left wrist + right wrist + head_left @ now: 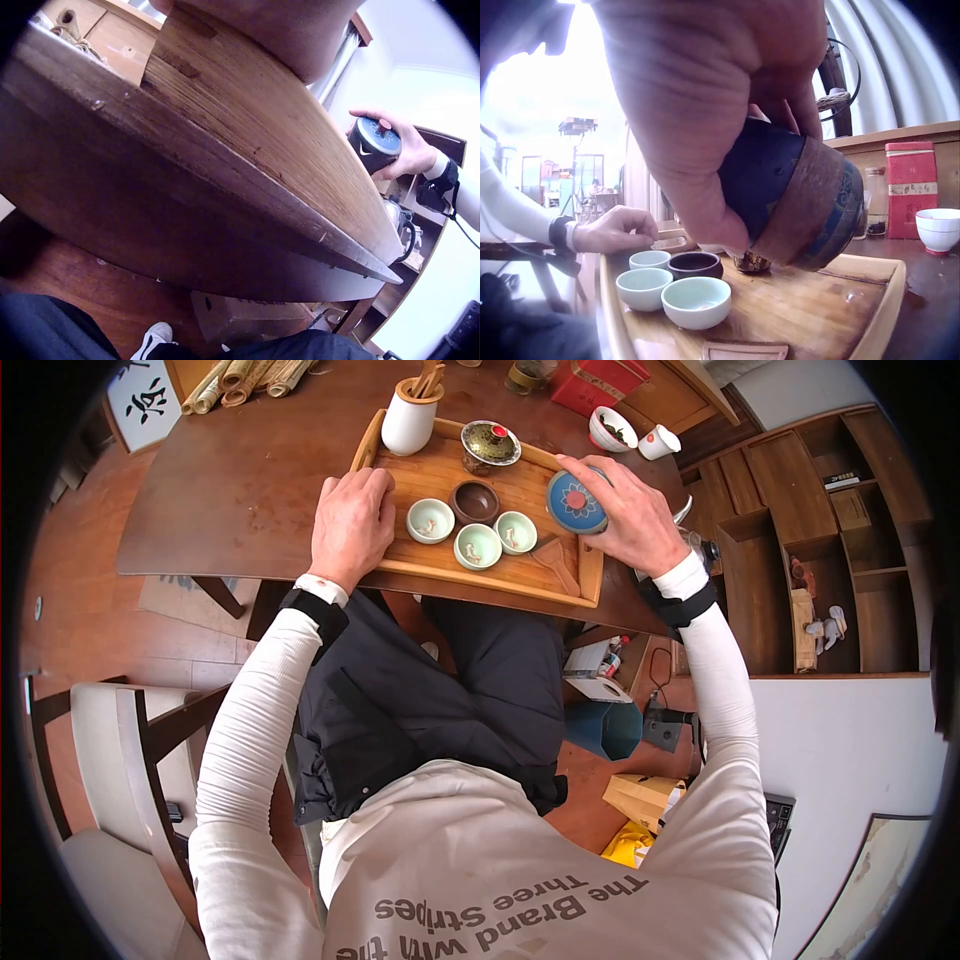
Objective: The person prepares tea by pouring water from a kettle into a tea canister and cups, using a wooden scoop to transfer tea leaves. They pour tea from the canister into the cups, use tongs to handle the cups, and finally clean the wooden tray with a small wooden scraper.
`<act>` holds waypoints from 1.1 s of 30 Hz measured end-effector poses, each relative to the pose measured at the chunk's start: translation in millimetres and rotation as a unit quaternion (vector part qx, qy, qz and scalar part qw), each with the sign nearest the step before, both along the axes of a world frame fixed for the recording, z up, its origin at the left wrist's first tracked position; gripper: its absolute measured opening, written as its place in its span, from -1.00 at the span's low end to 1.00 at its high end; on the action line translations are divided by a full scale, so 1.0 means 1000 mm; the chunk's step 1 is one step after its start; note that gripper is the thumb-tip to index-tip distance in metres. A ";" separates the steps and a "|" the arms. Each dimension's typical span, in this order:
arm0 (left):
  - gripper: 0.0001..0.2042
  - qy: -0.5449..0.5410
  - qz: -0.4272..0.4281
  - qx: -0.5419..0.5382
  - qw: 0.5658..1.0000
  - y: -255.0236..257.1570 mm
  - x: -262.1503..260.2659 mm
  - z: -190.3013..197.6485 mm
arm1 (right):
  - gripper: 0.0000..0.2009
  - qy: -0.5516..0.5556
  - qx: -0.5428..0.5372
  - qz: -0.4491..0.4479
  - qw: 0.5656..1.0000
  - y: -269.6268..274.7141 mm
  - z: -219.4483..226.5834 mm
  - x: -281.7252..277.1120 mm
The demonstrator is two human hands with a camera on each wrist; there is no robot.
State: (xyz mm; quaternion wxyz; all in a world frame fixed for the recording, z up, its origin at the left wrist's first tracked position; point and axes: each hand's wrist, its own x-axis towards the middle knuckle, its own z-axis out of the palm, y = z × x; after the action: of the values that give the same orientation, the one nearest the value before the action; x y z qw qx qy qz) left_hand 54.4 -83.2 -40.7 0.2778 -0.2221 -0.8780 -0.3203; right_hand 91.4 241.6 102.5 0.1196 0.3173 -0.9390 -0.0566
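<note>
My right hand grips a blue lidded jar with a flower pattern and red knob on its lid; in the right wrist view a brown band circles its side. The jar is over the right side of a wooden tray. At the tray's left end rests my left hand, fingers loosely curled at the rim. Between the hands stand three pale green cups and a dark brown cup. Behind them is a lidded bowl. A flat brown scoop lies in the tray's near right corner.
A white pot of wooden tools stands at the tray's far left. Beyond the tray are a white bowl of leaves, a white cup and a red box. Bamboo rolls lie at the table's back left.
</note>
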 end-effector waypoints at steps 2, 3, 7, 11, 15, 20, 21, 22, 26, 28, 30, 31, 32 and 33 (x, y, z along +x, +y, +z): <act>-0.91 0.006 0.000 0.003 1.000 0.000 0.000 0.001 | -0.09 -0.002 0.007 0.010 1.000 -0.001 -0.004 0.000; -0.91 0.006 0.002 0.003 1.000 -0.001 0.001 0.001 | -0.09 -0.004 0.014 0.018 1.000 -0.002 -0.008 0.000; -0.91 0.010 0.004 0.000 1.000 0.000 0.001 0.001 | -0.09 -0.014 0.037 0.028 0.999 -0.005 -0.018 0.000; -0.90 0.021 0.006 -0.008 1.000 0.000 -0.001 -0.001 | -0.11 -0.019 0.027 0.034 0.999 -0.008 -0.017 0.001; -0.89 0.022 0.007 -0.009 1.000 0.000 -0.001 -0.002 | -0.10 -0.040 0.004 0.006 0.999 -0.011 -0.008 0.000; -0.89 0.026 0.003 0.000 1.000 0.000 -0.001 -0.002 | -0.10 -0.043 -0.074 0.001 0.996 -0.013 0.001 -0.015; -0.89 0.026 0.003 0.000 1.000 0.000 -0.001 -0.002 | -0.10 -0.031 -0.078 -0.003 0.996 -0.016 0.001 -0.019; -0.90 0.019 0.002 0.003 1.000 0.000 -0.001 -0.001 | -0.11 -0.028 -0.064 -0.002 0.998 -0.021 0.004 -0.022; -0.90 0.017 0.000 0.016 1.000 0.000 -0.001 -0.002 | -0.12 0.021 -0.019 0.048 0.998 -0.037 -0.001 -0.036; -0.90 0.015 0.001 0.017 1.000 0.000 -0.001 -0.002 | -0.13 0.017 0.016 0.049 0.999 -0.045 -0.004 -0.040; -0.90 0.014 0.002 0.015 1.000 0.000 -0.001 -0.003 | -0.13 0.016 0.023 0.051 0.998 -0.051 -0.005 -0.042; -0.90 0.013 0.005 0.016 1.000 0.000 -0.001 -0.003 | -0.14 0.016 0.030 0.051 0.998 -0.054 -0.006 -0.043; -0.90 0.018 0.005 0.016 1.000 0.000 -0.001 -0.003 | -0.14 0.016 0.030 0.053 0.998 -0.057 -0.005 -0.043; -0.89 0.023 0.004 0.016 1.000 0.000 -0.001 -0.003 | -0.14 0.012 0.018 0.059 0.998 -0.060 -0.003 -0.042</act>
State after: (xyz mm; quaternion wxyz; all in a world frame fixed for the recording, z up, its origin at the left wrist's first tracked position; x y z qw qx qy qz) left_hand 53.3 -83.3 -43.9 0.3027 -0.2213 -0.8670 -0.3282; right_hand 49.6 181.1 99.8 0.1284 0.3737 -0.9159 -0.0702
